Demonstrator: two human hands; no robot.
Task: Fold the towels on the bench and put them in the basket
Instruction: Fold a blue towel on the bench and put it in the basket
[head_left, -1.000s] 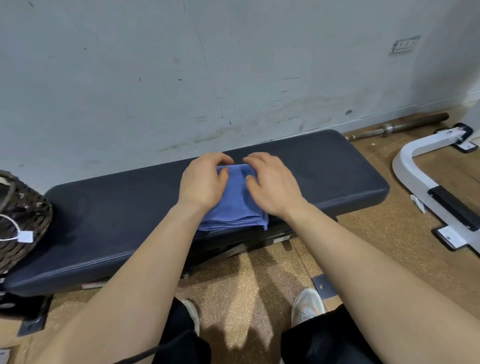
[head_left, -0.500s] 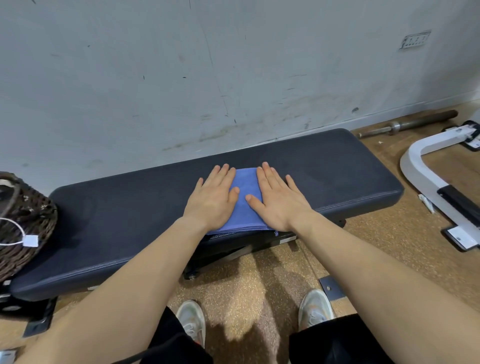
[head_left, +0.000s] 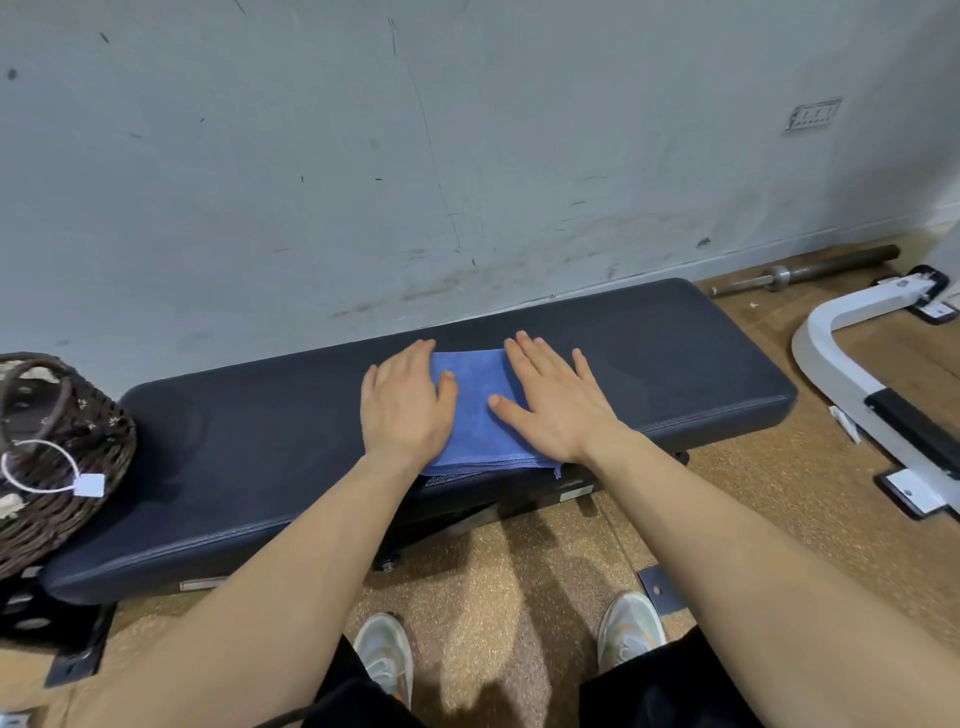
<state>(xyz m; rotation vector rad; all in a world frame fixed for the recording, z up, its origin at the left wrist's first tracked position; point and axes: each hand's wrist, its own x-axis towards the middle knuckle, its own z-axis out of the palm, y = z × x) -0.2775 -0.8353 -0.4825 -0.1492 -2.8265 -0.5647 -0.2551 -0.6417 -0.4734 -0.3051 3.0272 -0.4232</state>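
The blue towel (head_left: 475, 410) has both side edges hidden beneath the left hand (head_left: 402, 410) and right hand (head_left: 558, 410). At nine o'clock the wicker basket (head_left: 78, 499) is cut off (contents indistinct). At three o'clock the white frame (head_left: 813, 353) runs out of view.

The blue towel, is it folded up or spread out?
Folded. The blue towel is a small rectangle on the bench, layers stacked at its near edge, left hand and right hand flat on it.

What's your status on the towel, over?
Left hand and right hand open, pressing flat on blue towel. Towel folded, lying on bench, not yet in basket. Basket at left, nothing seen blocking.
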